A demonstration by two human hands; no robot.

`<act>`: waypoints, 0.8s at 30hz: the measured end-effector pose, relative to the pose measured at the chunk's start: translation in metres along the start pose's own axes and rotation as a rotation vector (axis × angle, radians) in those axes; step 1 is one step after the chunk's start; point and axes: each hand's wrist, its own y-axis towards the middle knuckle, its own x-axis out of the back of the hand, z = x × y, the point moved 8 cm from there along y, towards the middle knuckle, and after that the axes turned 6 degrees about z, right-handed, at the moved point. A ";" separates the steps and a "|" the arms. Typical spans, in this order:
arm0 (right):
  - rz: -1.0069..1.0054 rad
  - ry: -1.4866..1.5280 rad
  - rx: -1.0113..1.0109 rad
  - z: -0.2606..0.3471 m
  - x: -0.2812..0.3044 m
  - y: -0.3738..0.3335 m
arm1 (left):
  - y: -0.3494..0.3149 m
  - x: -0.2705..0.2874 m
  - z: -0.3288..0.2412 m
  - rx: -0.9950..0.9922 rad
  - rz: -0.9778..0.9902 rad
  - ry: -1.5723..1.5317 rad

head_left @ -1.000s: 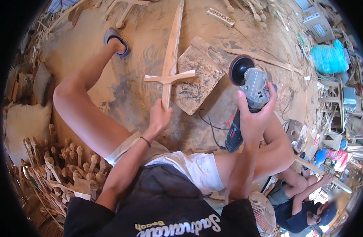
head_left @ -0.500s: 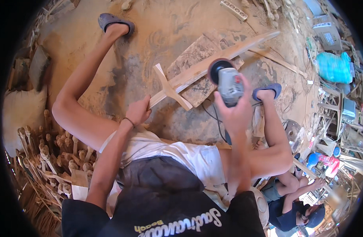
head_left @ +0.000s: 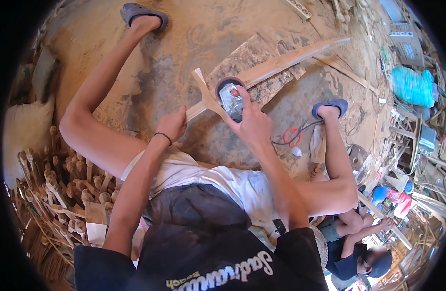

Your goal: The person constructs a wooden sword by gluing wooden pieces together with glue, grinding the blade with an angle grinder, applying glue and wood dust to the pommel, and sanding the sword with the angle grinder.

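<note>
Head view: a long wooden sword lies slantwise across a stained flat board on the floor. Its pale crossguard sits just off the board's left edge, and the blade runs over the surface and out past the right edge, so the tip has nothing beneath it. The left hand has its fingers wrapped round the sword's handle, near the butt end. The right hand grasps a grey power sander by its body, fingers curled over the housing; its round disc is over the blade close to the crossguard, and whether it touches the wood cannot be told.

The sword looks stiff and fairly light for its length, though tip-heavy when taken by the handle alone; wood dust may make it a little slick. The crossguard's thin, flared arms seem the likeliest part to chip or snap, so the handle is the sound place to grip, with the board bearing the blade. The sander is probably the heavier of the two, hard-cased and best held round its body, fingers clear of the disc.
</note>
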 end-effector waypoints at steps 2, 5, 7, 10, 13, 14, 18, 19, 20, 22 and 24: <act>-0.009 0.005 0.021 0.005 0.003 0.001 | 0.000 -0.001 0.000 0.004 0.001 0.000; 0.005 -0.004 0.032 0.009 0.003 0.002 | 0.000 -0.001 0.000 -0.003 -0.006 0.025; 0.014 -0.008 0.021 0.007 0.000 0.001 | 0.000 -0.001 0.000 -0.009 -0.010 0.023; -0.015 0.008 -0.015 -0.002 -0.003 0.000 | 0.000 -0.002 0.001 -0.012 0.007 0.031; -0.122 0.056 -0.030 -0.018 0.007 0.000 | 0.001 -0.003 0.004 0.011 0.020 0.063; -0.174 0.077 -0.027 -0.026 0.015 0.002 | 0.001 -0.003 0.005 0.020 0.022 0.077; -0.255 0.201 -0.223 -0.073 0.051 0.005 | 0.003 -0.001 0.003 -0.011 0.000 0.059; -0.250 0.199 -0.310 -0.085 0.058 0.004 | 0.003 -0.001 0.003 -0.010 -0.001 0.058; -0.280 0.210 -0.285 -0.085 0.065 0.005 | 0.003 -0.001 0.004 -0.001 -0.003 0.058; -0.337 0.237 -0.247 -0.081 0.072 0.004 | 0.003 -0.001 0.004 0.016 -0.004 0.073; -0.183 0.173 -0.171 -0.062 0.050 0.004 | 0.003 -0.002 0.003 0.008 -0.013 0.067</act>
